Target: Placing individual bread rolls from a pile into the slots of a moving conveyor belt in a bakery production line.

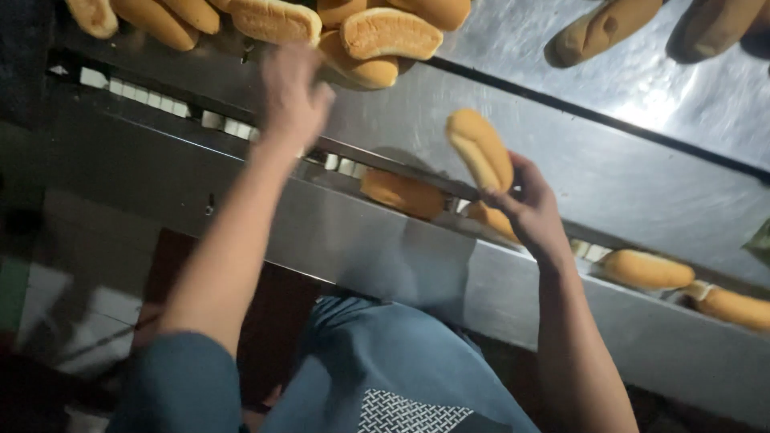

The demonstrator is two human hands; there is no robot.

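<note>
My right hand point(531, 210) holds a long golden bread roll point(480, 149) above the narrow conveyor channel point(160, 104). My left hand point(290, 96) reaches toward a pile of rolls point(377, 36) on the steel table, fingers spread, touching the pile's near edge; whether it grips one is unclear. Other rolls lie in the channel: one point(403, 194) just left of my right hand, one point(491, 218) partly hidden behind it, and two more point(646, 269) point(736, 308) to the right.
The steel table point(642, 96) carries two more rolls point(601, 28) at the top right. The machine's slanted metal front panel point(337, 232) stands between me and the channel. My blue trousers and a dim floor show below.
</note>
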